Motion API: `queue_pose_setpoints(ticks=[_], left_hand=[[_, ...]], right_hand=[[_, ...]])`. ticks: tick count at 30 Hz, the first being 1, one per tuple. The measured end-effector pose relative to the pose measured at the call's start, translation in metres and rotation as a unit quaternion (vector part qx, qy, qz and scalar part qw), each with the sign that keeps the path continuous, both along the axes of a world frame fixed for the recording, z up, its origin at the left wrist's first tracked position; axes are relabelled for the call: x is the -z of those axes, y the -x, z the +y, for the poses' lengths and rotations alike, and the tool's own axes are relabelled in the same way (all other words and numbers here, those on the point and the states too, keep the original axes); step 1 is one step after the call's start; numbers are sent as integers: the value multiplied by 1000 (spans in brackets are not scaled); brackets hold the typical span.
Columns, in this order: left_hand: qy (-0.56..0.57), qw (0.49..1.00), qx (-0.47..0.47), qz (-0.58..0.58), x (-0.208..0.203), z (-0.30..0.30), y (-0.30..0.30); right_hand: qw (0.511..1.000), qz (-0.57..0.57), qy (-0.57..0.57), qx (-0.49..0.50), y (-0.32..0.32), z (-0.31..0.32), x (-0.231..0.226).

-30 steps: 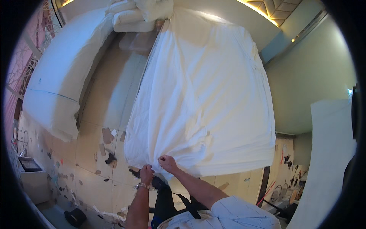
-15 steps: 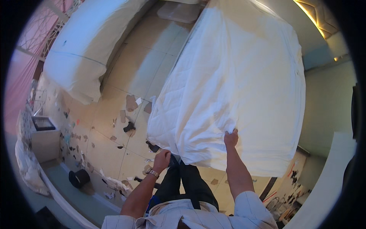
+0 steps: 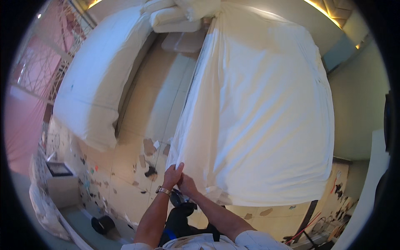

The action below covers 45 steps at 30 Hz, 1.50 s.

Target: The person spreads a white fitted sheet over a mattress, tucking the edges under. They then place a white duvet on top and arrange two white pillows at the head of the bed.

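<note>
A white bed sheet lies over the bed on the right, with creases running across its top and a loose fold down its left side. At the bed's near left corner, my left hand is closed on the sheet's edge, its thumb pointing up. My right hand grips the sheet right beside it, fingers curled in and partly hidden. Both hands are nearly touching, and the sheet hangs from them toward the bed's left side.
A second white-covered bed stands on the left, across a tiled aisle. White bundled bedding sits at the far end. Scraps and dark items litter the floor. A white cabinet and a black round object stand at lower left.
My right hand has moved left from the middle of the sheet to beside my left hand. The sheet now covers the quilted surface that showed at the bed's left side.
</note>
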<state>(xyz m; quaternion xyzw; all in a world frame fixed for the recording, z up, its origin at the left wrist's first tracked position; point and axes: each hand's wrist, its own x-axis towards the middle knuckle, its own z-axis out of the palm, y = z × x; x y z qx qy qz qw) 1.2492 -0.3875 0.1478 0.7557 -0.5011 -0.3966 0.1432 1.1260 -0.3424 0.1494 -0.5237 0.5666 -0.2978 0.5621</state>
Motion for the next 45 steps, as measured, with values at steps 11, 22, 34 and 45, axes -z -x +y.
queue_pose_setpoints(ticks=[11,22,34,45], left_hand=[[72,995,-34,63,94,-63,-121],[8,999,52,-1,155,-47,-288],[-36,992,113,-42,224,-46,-315],[137,954,267,-9,175,-16,-233]], right_hand=[[989,70,-82,-99,-101,-41,19],[970,146,-142,-129,-288,-14,82],[936,195,-279,-94,-292,55,93],[824,95,-311,464,-145,173,212]])
